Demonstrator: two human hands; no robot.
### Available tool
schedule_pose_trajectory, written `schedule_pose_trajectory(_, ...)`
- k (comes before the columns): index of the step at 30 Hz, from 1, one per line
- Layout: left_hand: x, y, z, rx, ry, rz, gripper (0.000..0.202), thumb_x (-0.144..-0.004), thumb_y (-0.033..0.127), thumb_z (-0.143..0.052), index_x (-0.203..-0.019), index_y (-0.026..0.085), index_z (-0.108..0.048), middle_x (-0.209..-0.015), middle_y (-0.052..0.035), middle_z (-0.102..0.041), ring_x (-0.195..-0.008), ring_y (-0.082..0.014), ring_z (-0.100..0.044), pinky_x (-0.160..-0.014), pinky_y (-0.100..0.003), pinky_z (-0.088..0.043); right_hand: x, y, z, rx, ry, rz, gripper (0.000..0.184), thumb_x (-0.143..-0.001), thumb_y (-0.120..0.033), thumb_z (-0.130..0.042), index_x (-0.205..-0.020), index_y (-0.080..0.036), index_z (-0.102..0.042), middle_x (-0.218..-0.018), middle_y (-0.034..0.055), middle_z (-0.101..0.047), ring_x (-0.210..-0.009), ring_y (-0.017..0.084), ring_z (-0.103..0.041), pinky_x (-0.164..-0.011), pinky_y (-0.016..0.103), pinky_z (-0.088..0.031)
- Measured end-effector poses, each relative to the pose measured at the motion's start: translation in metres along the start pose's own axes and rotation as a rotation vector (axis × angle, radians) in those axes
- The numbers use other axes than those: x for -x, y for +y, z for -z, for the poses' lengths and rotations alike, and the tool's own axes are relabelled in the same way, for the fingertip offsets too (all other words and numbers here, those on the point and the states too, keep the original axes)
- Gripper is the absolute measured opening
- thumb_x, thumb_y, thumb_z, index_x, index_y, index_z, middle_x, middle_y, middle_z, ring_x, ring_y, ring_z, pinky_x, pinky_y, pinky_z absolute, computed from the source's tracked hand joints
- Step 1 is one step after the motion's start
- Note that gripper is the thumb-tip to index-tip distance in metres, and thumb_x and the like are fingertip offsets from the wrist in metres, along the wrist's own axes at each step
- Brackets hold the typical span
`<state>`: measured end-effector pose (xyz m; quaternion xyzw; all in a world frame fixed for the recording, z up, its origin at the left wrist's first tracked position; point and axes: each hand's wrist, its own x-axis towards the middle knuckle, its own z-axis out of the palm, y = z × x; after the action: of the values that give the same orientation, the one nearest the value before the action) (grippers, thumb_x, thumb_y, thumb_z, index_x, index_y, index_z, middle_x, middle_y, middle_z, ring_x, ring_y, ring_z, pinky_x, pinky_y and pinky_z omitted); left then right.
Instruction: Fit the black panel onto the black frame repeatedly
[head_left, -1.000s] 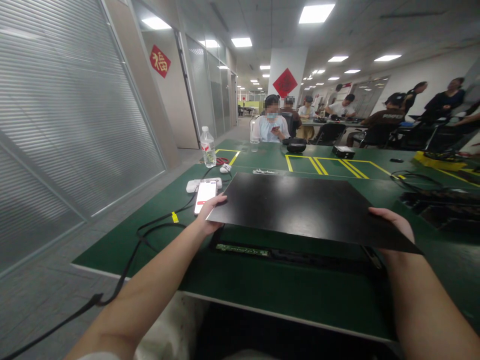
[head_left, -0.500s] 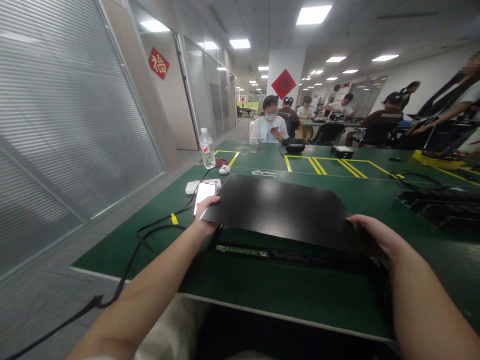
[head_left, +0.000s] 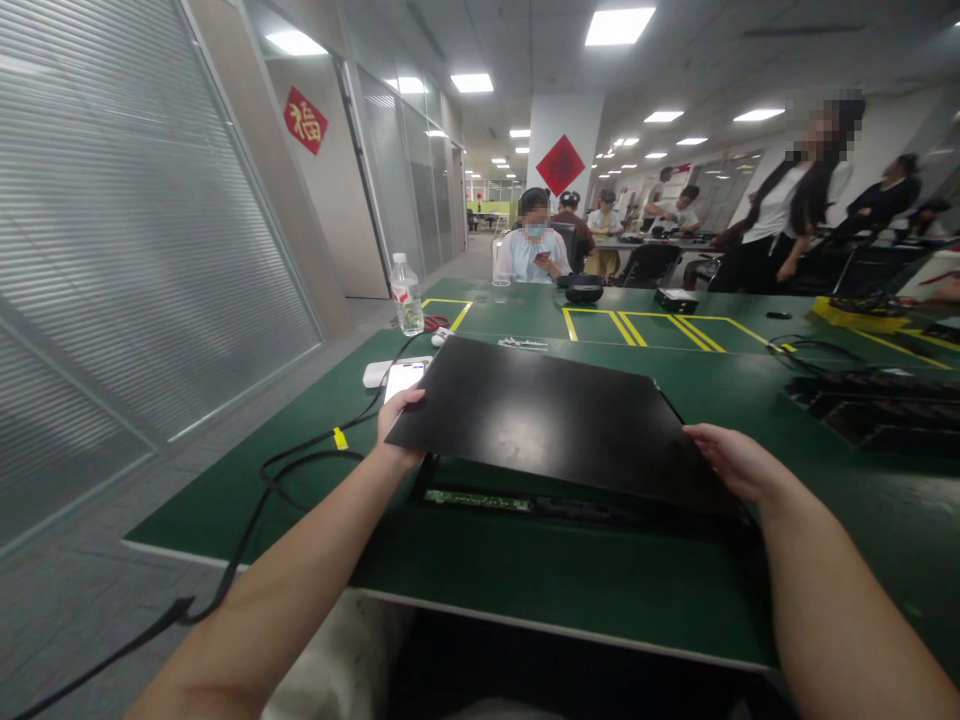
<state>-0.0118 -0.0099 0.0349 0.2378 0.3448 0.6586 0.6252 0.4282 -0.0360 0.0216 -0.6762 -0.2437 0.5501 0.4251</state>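
Note:
A glossy black flat panel, which looks like a display screen [head_left: 532, 410], is held over the table in front of me, tilted and raised at its near edge. My left hand [head_left: 401, 425] grips its left edge, with the thumb on top and the fingers out of sight below. At the right edge my right hand [head_left: 731, 462] closes on the panel, its fingertips partly hidden. Under the near edge shows a green circuit board strip [head_left: 480, 499] in a dark frame, mostly covered by the panel. A lit phone [head_left: 405, 378] lies just beyond my left hand.
On the green table [head_left: 570, 580] a black cable [head_left: 274, 475] runs off the left side. A water bottle [head_left: 406, 295] and a white case [head_left: 373, 375] stand left. Dark stacked parts [head_left: 877, 400] lie right. A seated person [head_left: 534, 250] faces me across the table.
The view has shifted slightly. The panel and both hands appear a little further left in it, still in the same hold. A standing person at the back right has moved into fuller view.

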Motion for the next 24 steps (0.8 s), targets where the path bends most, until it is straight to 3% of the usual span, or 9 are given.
schedule_pose_trajectory(3, 0.0, 0.0, 0.001, -0.003, 0.011, -0.019, 0.058, -0.065, 0.014, -0.061, -0.122, 0.012, -0.073, -0.075, -0.0046, -0.078, -0.079, -0.0303, -0.077, -0.072, -0.039, -0.065, -0.002, 0.0, 0.0, 0.007, 0.021, 0.115, 0.009, -0.084, -0.015, -0.061, -0.087, -0.018, -0.069, -0.069, 0.0066, -0.071, -0.053, 0.016, -0.063, -0.047, 0.024, -0.048)
schedule_pose_trajectory(6, 0.0, 0.0, 0.002, 0.008, 0.021, -0.051, 0.054, -0.065, 0.014, -0.062, -0.117, 0.011, -0.074, -0.076, -0.0054, -0.078, -0.079, -0.0296, -0.076, -0.073, -0.038, -0.064, 0.001, 0.0, -0.001, 0.01, 0.072, 0.201, 0.017, -0.085, -0.018, -0.064, -0.101, -0.017, -0.068, -0.073, 0.009, -0.074, -0.055, 0.016, -0.065, -0.045, 0.023, -0.047)
schedule_pose_trajectory(13, -0.003, 0.0, 0.003, 0.009, -0.068, -0.14, 0.048, -0.061, 0.013, -0.067, -0.108, 0.015, -0.075, -0.093, -0.0053, -0.08, -0.088, -0.0254, -0.075, -0.083, -0.035, -0.061, 0.001, 0.001, -0.003, 0.065, 0.164, 0.281, 0.043, -0.085, -0.017, -0.058, -0.127, -0.019, -0.062, -0.071, 0.0096, -0.076, -0.057, 0.021, -0.07, -0.051, 0.026, -0.053)
schedule_pose_trajectory(16, -0.006, -0.002, 0.006, -0.009, -0.057, -0.167, 0.046, -0.059, 0.013, -0.071, -0.105, 0.017, -0.074, -0.094, -0.0036, -0.08, -0.091, -0.0239, -0.074, -0.088, -0.033, -0.059, -0.002, 0.002, -0.001, 0.086, 0.195, 0.291, 0.048, -0.085, -0.019, -0.057, -0.132, -0.021, -0.064, -0.073, 0.0089, -0.077, -0.059, 0.019, -0.07, -0.048, 0.023, -0.048)
schedule_pose_trajectory(21, -0.007, -0.002, 0.008, 0.0, -0.075, -0.176, 0.048, -0.058, 0.014, -0.074, -0.106, 0.016, -0.074, -0.097, -0.0042, -0.079, -0.09, -0.0224, -0.073, -0.087, -0.031, -0.058, -0.007, 0.002, 0.0, 0.084, 0.182, 0.309, 0.05, -0.083, -0.025, -0.059, -0.132, -0.02, -0.066, -0.075, 0.0114, -0.078, -0.042, 0.012, -0.048, -0.037, 0.019, -0.03)
schedule_pose_trajectory(24, -0.007, -0.003, 0.008, -0.027, -0.056, -0.178, 0.047, -0.059, 0.014, -0.075, -0.105, 0.018, -0.074, -0.096, -0.0037, -0.079, -0.093, -0.0245, -0.073, -0.087, -0.033, -0.058, -0.012, 0.004, 0.002, 0.051, 0.192, 0.344, 0.048, -0.08, -0.03, -0.063, -0.127, -0.02, -0.066, -0.075, 0.0143, -0.077, -0.039, 0.011, -0.041, -0.035, 0.019, -0.026)
